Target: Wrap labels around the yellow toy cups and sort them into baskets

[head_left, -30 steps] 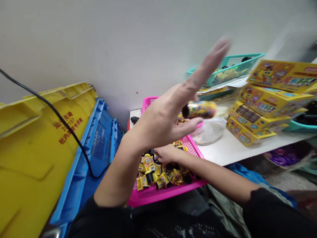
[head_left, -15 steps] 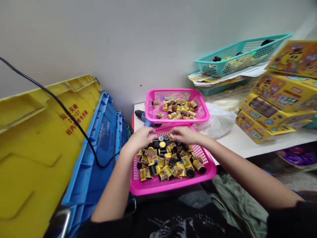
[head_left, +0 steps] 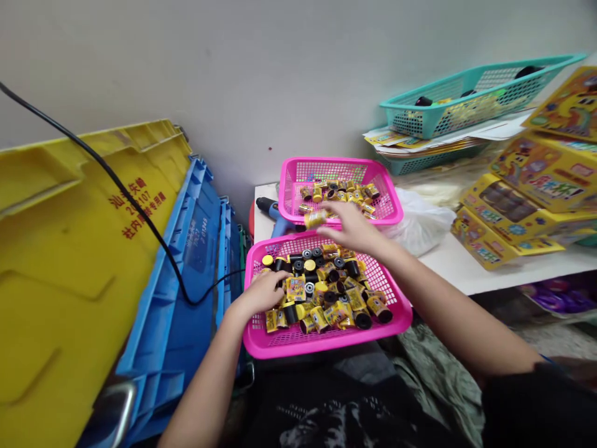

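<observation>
A near pink basket (head_left: 326, 348) is filled with small yellow-labelled canisters (head_left: 356, 298) with black or yellow ends. My left hand (head_left: 263, 292) is over its left side, fingers curled down among the canisters beside one with a bright yellow label (head_left: 295, 288); what they grip, if anything, is hidden. My right hand (head_left: 349, 225) is above the front rim of the far pink basket (head_left: 340, 163), thumb and finger closed about a slightly blurred yellow canister (head_left: 315, 219). More of these canisters lie inside that far basket.
A blue-and-black power tool (head_left: 275, 214) lies left of the far basket. A white plastic bag (head_left: 422, 221), stacked yellow boxes (head_left: 513, 214) and a teal basket (head_left: 405, 121) stand to the right. Yellow and blue crates (head_left: 186, 249) and a black cable (head_left: 140, 214) line the left.
My right hand has moved from the near basket up to the far basket's front edge with a canister. My left hand has moved down and toward the near basket's left side.
</observation>
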`<state>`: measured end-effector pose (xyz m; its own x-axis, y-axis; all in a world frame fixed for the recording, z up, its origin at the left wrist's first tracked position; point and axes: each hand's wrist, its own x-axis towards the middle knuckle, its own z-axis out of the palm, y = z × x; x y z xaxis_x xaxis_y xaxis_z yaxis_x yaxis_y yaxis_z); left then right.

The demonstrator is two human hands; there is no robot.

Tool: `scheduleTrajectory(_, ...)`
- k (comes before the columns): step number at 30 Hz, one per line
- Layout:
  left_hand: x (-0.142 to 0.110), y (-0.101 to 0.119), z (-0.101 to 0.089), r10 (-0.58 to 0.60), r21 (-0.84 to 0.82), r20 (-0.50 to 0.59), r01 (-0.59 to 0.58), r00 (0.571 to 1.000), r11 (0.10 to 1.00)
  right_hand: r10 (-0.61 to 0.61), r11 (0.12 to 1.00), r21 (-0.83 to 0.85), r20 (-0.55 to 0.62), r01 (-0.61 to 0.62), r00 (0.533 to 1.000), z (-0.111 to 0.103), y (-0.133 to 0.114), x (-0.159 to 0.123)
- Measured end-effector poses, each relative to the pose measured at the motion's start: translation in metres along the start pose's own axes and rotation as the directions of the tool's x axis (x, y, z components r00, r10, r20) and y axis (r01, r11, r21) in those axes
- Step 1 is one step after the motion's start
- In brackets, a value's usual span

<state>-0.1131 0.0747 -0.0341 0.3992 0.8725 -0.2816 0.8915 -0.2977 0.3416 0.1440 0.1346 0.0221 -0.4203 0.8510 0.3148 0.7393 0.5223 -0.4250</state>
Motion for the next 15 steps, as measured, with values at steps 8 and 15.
scheduleTrajectory(8, 0.006, 0.010, 0.003, -0.015, -0.045, -0.034, 0.013, 0.999, 0.999, 0.097, 0.978, -0.208, 0.431, -0.006, 0.897, 0.046, 0.004, -0.032)
scheduleTrajectory(15, 0.008, 0.018, -0.014, -0.238, -0.128, -0.315, 0.207, 0.919, 0.970, 0.003, 0.979, -0.181, 0.492, 0.098, 0.871, 0.042, -0.004, -0.034)
